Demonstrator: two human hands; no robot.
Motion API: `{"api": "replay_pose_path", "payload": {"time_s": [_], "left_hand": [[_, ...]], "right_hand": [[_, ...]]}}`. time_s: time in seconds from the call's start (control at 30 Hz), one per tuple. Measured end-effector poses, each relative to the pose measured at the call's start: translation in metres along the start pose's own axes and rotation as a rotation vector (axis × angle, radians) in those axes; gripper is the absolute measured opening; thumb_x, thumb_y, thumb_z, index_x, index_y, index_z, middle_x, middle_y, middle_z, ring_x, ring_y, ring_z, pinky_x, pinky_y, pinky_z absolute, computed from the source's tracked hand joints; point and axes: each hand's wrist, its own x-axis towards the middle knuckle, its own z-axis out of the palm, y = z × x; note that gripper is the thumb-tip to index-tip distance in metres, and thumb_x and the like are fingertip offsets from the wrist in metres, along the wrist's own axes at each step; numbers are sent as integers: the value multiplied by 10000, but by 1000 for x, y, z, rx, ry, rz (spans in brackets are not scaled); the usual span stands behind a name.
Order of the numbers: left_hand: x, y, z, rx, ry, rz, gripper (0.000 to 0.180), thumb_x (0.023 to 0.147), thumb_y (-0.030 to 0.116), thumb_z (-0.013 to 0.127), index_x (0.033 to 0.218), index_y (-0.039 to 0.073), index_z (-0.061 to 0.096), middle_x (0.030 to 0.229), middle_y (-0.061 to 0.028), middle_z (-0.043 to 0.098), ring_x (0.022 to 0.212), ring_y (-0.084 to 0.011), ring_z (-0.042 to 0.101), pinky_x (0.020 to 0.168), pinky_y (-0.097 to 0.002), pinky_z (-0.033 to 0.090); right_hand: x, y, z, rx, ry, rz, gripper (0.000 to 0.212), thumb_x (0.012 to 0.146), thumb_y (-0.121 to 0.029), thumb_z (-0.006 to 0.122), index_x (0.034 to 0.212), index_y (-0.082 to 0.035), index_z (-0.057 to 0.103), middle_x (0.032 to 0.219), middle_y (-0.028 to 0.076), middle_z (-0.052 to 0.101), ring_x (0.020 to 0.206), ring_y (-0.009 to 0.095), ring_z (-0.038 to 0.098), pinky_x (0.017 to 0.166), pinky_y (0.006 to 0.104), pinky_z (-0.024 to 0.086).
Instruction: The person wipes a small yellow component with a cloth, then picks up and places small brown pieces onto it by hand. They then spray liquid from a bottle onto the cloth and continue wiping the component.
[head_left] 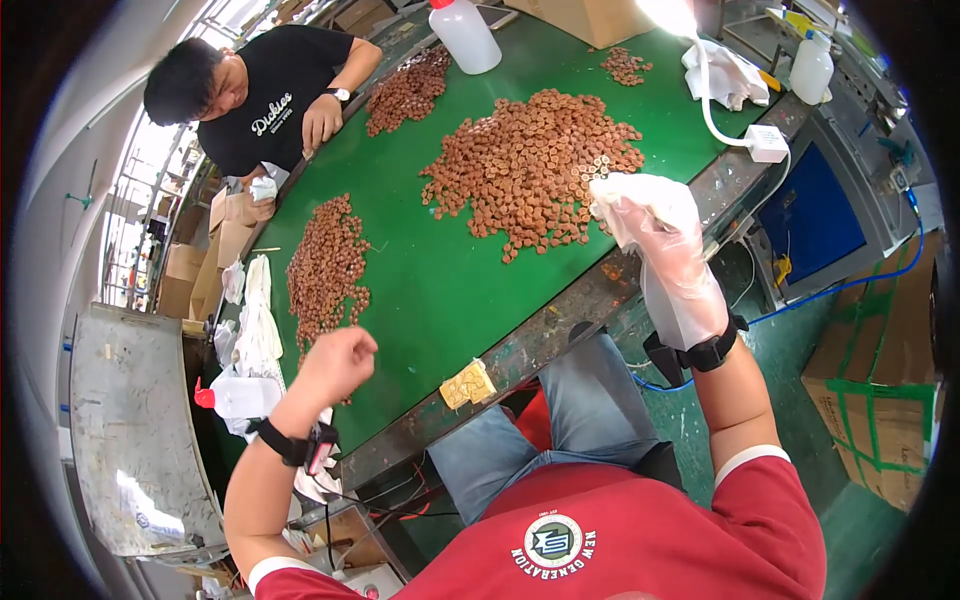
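Observation:
My left hand (pixel 338 366) is closed with its fingers curled, above the near end of a pile of small reddish-brown discs (pixel 330 265); whatever is between its fingertips is hidden. My right hand (pixel 668 255) wears a clear plastic glove and is closed on a white cloth (pixel 650 195) bunched over its fingers. That cloth hangs at the right edge of a larger heap of the same small discs (pixel 530 165). A few discs next to the cloth look paler. Black straps circle both my wrists.
The piles lie on a green tabletop (pixel 430 290) with a worn dark edge. A white lamp (pixel 707 100) shines over the right side. A yellow sponge (pixel 467 385) sits on the near edge. Across the table, a person (pixel 270 100) holds something white. Bottles, rags and cartons surround the table.

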Motion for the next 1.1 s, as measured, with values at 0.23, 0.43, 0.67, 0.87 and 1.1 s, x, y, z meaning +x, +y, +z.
{"api": "replay_pose_path", "payload": {"time_s": [0.23,0.43,0.67,0.87,1.1], "left_hand": [[82,104,-89,-859,152,231,254,896,106,643,1126,8,598,980,-25,652,849,-110,618,753,-248,496],[60,94,-43,-885,348,194,466,928,72,606,1351,-29,441,1279,-124,538,1093,-156,574,922,-278,479],[8,19,-45,-842,320,42,421,923,73,610,1314,-22,484,1231,-109,568,1113,-146,557,960,-283,455],[-34,-24,-28,-340,137,32,426,824,80,692,1226,20,564,1183,-122,596,1098,-238,584,957,-337,459],[-61,-67,0,81,26,118,498,735,120,746,1201,49,584,1134,-146,589,1108,-345,537,969,-406,429]], "right_hand": [[2,2,-1,-27,-43,97,203,921,-6,580,1109,17,651,937,61,699,791,131,661,687,240,520],[3,4,1,26,-20,20,200,925,-31,587,1108,17,653,947,67,701,784,138,662,680,245,518],[-1,4,-1,43,-25,135,200,924,-46,593,1104,9,660,954,74,704,769,145,664,674,241,515],[2,15,-9,32,5,40,179,923,-66,599,1066,17,667,1010,79,694,890,145,646,784,269,491],[6,28,-16,-292,11,66,205,904,-120,621,1080,-24,668,1121,77,660,1056,199,602,932,321,442]]}}
